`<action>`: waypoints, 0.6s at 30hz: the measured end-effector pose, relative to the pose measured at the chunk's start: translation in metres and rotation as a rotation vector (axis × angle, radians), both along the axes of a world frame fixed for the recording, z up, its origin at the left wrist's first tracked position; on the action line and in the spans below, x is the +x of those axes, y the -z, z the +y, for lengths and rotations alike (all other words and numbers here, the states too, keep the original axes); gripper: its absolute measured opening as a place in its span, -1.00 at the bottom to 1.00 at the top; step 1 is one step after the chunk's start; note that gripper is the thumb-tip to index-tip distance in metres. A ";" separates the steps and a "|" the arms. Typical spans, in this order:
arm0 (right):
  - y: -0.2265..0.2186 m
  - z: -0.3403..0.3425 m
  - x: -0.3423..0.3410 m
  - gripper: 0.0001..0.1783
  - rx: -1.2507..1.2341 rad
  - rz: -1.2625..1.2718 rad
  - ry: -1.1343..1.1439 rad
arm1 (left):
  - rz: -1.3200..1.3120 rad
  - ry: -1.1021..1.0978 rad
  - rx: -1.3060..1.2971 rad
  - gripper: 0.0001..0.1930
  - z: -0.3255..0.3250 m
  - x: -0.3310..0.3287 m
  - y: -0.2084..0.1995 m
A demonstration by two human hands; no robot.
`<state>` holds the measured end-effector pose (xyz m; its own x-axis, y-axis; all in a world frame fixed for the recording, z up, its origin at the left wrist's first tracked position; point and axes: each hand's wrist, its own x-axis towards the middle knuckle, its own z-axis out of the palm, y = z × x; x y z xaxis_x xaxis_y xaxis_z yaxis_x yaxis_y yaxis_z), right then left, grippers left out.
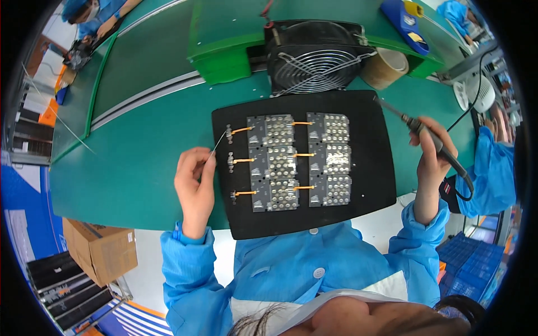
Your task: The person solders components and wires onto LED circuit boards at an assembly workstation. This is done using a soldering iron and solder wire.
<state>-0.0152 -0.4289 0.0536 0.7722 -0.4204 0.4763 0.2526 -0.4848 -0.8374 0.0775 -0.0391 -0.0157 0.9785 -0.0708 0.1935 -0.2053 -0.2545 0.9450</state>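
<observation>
Between the thumb and fingers of my left hand is a thin piece of solder wire, its end beside the topmost small component at the mat's left side. My right hand grips a soldering iron; its tip points up and left over the far right corner of the black mat. On that mat lie two columns of grey circuit boards with round, clear lens-like parts. Short orange wires join the small components to the left column, and others bridge the columns.
A black fan with a wire guard stands behind the mat, flanked by a green block and a tape roll. A blue holder is at the far right. The iron's cable trails right. Co-workers sit far left and right.
</observation>
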 end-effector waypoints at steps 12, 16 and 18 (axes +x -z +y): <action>0.024 -0.050 0.046 -0.64 -0.371 -0.016 0.210 | -0.063 -0.011 0.062 -0.95 0.000 -0.014 -0.009; 0.014 0.001 0.029 -0.62 -0.385 -0.001 0.046 | -0.045 -0.043 0.146 -0.90 0.005 -0.019 -0.020; 0.008 0.033 0.019 -0.61 -0.317 0.111 -0.185 | -0.020 -0.050 0.140 -0.89 0.004 -0.023 -0.025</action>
